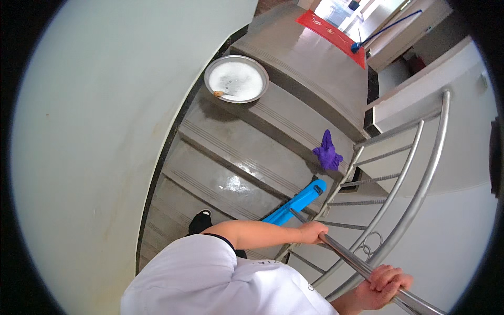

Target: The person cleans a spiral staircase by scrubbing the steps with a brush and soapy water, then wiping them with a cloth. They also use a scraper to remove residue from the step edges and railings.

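My left hand (313, 232) is closed round a metal pole (346, 256), and my right hand (384, 285) grips the same pole farther back. At its far end lies a long blue mop or broom head (301, 201) with dark edging, resting on the stair treads beside the railing. A metal basin (264, 83) of white suds stands on an upper step by the wall. The wooden handle (217, 93) of a small tool, its other end hidden in the foam, leans at the basin's near rim. A crumpled purple cloth (328, 152) lies on a step near the railing.
Concrete stairs (232, 141) curve between a pale wall (98, 118) and a metal railing (431, 157). Wet, shiny patches show on the treads. On the upper landing lie a red doormat (330, 35) and a blue-handled mop or broom (388, 29) by a doorway.
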### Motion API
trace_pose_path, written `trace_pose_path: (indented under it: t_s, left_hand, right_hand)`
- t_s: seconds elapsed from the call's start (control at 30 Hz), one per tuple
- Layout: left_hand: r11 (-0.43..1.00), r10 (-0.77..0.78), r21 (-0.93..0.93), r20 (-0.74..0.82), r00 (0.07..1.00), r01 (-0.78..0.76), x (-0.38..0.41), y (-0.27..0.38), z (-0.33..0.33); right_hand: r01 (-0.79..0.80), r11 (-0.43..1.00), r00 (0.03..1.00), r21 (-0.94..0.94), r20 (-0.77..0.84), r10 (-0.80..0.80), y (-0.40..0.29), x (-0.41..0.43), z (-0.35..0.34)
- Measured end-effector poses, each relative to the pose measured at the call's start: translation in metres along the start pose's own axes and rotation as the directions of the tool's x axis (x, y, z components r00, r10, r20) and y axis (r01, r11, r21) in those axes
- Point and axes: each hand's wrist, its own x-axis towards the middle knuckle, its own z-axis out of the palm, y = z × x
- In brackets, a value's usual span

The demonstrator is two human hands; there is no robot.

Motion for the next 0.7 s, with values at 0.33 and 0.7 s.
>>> trace_pose_path:
  t_s: [0.33, 0.7]
  left_hand:
    - [0.964, 0.062, 0.265, -0.303, 0.951, 0.021, -0.078, 0.060, -0.132]
    - [0.741, -0.002, 0.508, -0.652, 0.758, 0.439, -0.088, -0.027, -0.337]
  right_hand:
    - [-0.097, 0.901, 0.993, 0.422, -0.017, 0.114, -0.056, 0.016, 0.088]
    - [-0.418, 0.656, 0.887, 0.629, 0.126, 0.444, 0.132, 0.041, 0.153]
